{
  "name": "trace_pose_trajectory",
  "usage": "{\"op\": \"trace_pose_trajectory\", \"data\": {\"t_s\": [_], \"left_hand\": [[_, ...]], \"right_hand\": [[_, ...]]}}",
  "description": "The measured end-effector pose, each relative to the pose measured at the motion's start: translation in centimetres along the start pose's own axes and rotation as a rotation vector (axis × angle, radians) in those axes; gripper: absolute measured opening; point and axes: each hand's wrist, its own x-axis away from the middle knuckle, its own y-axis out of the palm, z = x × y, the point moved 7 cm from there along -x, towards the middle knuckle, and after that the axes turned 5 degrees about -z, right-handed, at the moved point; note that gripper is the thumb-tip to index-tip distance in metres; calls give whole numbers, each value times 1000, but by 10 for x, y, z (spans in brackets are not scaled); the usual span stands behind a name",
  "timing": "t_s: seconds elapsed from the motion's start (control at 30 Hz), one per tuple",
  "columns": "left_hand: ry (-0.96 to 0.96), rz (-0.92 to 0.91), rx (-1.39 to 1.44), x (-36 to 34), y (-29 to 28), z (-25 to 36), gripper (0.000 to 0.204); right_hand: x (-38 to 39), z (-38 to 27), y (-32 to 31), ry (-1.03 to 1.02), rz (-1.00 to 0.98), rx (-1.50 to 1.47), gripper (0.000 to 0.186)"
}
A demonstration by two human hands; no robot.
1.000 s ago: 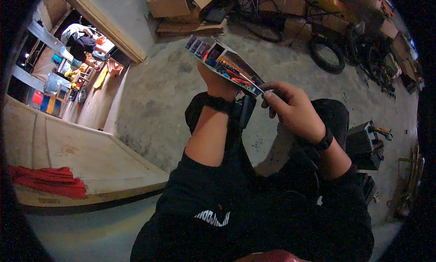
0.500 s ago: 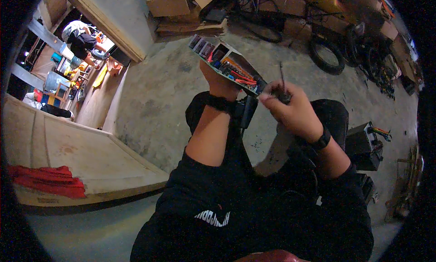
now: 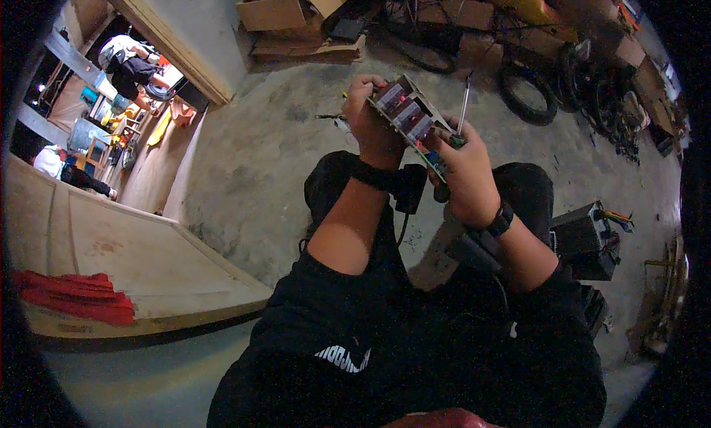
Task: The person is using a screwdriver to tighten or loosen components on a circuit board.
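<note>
A green circuit board [image 3: 406, 120] crowded with parts is tilted between my hands, above my knees. A row of boxy translucent blocks stands on the side facing me. My left hand [image 3: 374, 131] grips the board's left end, its fingers curled over the upper edge. At the lower right end, my right hand [image 3: 469, 168] is closed, with its thumb and fingers against the board. That same hand also holds a screwdriver [image 3: 465, 105], whose thin metal shaft points up and away from me. The fingers cover most of the screwdriver's handle and part of the board.
Metal power supply boxes [image 3: 585, 239] with coloured wires sit on the floor at my right. Cardboard boxes [image 3: 274, 13], a black tyre [image 3: 527, 94] and tangled cables lie further off. A red cloth [image 3: 78, 298] drapes a pale panel at left. Other people [image 3: 129, 68] are beyond an opening.
The board has turned in my left hand, bringing the boxy blocks toward me. My right hand has come up against its lower right end, still holding the screwdriver.
</note>
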Motion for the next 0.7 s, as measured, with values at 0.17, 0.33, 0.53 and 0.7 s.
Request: {"op": "trace_pose_trajectory", "data": {"t_s": [0.17,0.33,0.53,0.7], "left_hand": [[-344,170,294,18,2,-28,19],[65,99,-387,7,6,1,35],[-169,103,-96,6,3,-13,28],[-315,86,121,8,5,-15,39]], "right_hand": [[3,-7,-4,-48,45,90,43],[0,-9,-5,-92,87,96,43],[3,-7,-6,-34,79,102,41],[-1,1,-8,36,44,-4,51]]}}
